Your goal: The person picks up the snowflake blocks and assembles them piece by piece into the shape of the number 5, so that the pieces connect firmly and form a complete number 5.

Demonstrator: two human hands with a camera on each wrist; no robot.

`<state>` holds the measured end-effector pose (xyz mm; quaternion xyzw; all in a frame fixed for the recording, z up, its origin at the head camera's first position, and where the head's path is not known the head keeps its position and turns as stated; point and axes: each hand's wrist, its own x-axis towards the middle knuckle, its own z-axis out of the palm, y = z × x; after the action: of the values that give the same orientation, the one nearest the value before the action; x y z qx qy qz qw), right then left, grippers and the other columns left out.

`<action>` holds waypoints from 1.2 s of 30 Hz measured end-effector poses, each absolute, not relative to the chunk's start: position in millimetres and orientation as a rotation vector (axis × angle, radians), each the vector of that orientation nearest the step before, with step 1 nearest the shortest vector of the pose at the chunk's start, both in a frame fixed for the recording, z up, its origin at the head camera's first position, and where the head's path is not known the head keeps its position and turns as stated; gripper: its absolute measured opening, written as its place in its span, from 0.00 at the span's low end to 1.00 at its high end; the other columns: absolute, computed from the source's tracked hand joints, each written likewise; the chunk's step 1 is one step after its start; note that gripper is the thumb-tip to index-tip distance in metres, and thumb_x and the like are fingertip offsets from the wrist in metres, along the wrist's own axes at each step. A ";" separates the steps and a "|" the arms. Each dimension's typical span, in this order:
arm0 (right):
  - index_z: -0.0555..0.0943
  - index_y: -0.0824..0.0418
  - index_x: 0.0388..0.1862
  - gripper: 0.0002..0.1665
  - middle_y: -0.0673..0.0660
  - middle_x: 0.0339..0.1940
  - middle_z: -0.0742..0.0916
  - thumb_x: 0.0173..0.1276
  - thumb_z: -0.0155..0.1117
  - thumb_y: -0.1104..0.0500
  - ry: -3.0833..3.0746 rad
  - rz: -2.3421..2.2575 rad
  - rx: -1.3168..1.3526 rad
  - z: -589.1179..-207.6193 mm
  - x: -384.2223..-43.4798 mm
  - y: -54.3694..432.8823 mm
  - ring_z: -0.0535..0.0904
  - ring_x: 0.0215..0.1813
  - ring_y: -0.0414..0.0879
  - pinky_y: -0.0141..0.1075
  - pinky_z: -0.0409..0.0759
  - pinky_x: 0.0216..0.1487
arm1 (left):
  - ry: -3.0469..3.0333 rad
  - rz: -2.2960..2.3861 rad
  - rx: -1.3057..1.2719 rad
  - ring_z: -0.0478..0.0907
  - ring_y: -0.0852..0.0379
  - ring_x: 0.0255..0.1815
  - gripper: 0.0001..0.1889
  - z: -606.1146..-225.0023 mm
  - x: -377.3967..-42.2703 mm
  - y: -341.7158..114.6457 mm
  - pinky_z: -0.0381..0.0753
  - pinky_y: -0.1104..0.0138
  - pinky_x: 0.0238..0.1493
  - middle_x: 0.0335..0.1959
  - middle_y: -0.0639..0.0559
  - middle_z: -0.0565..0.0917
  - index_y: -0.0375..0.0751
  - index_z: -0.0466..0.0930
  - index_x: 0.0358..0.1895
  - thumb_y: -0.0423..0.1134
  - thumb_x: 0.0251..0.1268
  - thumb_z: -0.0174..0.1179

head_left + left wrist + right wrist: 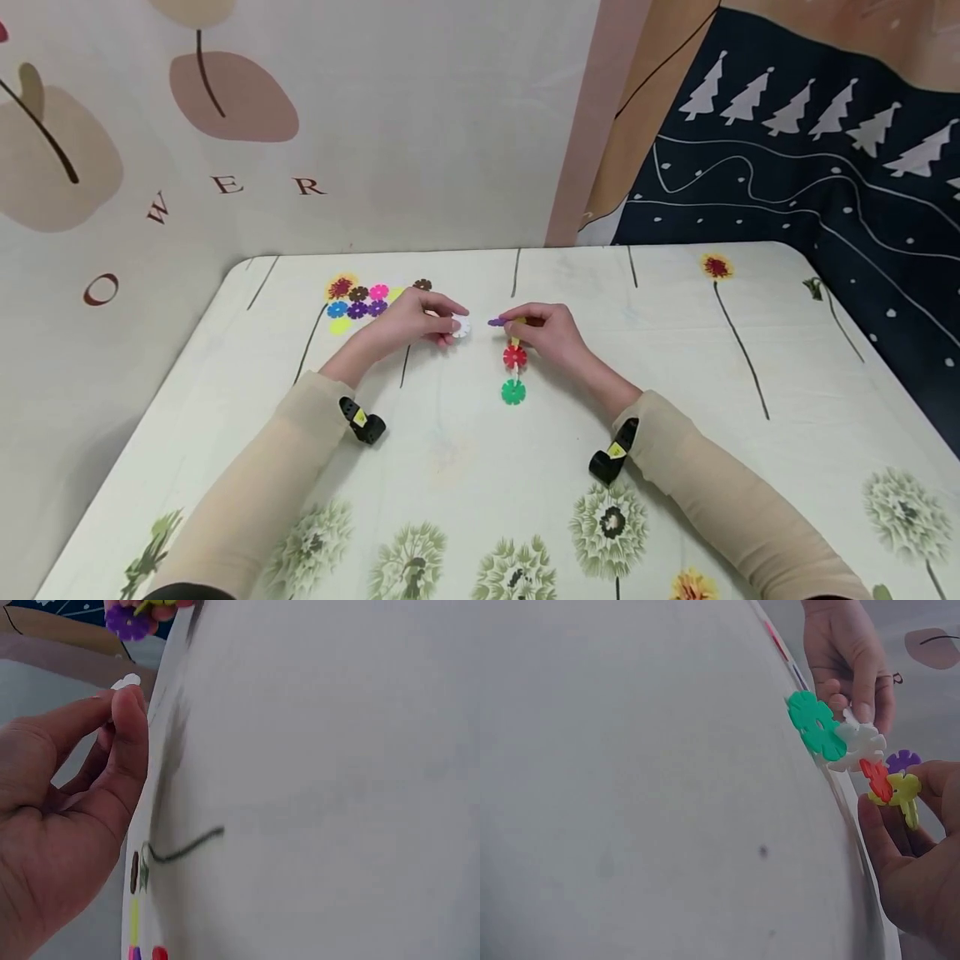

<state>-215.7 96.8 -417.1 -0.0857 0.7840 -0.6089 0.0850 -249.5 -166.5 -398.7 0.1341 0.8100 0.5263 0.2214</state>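
Though beyond both hands (411, 321) (551, 335), lettering (227, 185) "OWER"

Tablecloth (465, 417): white, printed with pale green flower heads and dark stems. On its far left part, notched discs (357, 309): brown, pink, blue, purple and yellow. Over its far middle, a linked chain (514, 357): purple, yellow, red, white, green; also a single disc (462, 327), plain white. Behind the tablecloth, at right, a drape (757, 175): navy, with white fir trees and wavy lines.
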 end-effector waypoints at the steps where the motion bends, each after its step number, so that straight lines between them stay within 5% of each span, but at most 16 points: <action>1: 0.89 0.66 0.50 0.11 0.60 0.41 0.86 0.73 0.67 0.63 2.340 -1.819 -0.264 -416.9 -215.7 96.5 0.77 0.38 0.49 0.30 0.80 0.39 | 2.236 1.457 0.380 0.84 0.51 0.34 0.15 -398.2 -249.2 -164.3 0.88 0.62 0.42 0.42 0.39 0.83 0.35 0.84 0.58 0.32 0.71 0.65; 11: 0.89 0.67 0.48 0.10 0.61 0.46 0.88 0.72 0.68 0.63 2.345 -1.841 -0.272 -418.1 -216.1 93.9 0.78 0.38 0.50 0.30 0.80 0.38 | 2.220 1.457 0.443 0.82 0.47 0.34 0.15 -393.8 -247.0 -149.4 0.87 0.62 0.42 0.36 0.39 0.84 0.35 0.84 0.59 0.31 0.72 0.64; 25: 0.89 0.67 0.46 0.09 0.59 0.37 0.85 0.71 0.68 0.64 2.340 -1.869 -0.281 -416.8 -214.9 90.8 0.74 0.33 0.49 0.30 0.75 0.32 | 2.156 1.581 0.370 0.83 0.50 0.31 0.15 -393.3 -242.6 -144.8 0.88 0.62 0.41 0.37 0.38 0.82 0.29 0.81 0.59 0.29 0.73 0.62; 36: 0.89 0.69 0.46 0.09 0.61 0.42 0.90 0.70 0.69 0.66 2.283 -1.869 -0.254 -413.9 -214.3 91.4 0.87 0.40 0.48 0.30 0.85 0.41 | 2.114 1.621 0.345 0.84 0.50 0.31 0.14 -393.2 -240.7 -143.5 0.88 0.61 0.41 0.35 0.38 0.82 0.27 0.82 0.57 0.27 0.71 0.63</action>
<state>-214.3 91.4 -413.9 -0.0855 0.7679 -0.6284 0.0899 -240.7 -143.5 -393.2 0.1250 0.7667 0.5880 0.2254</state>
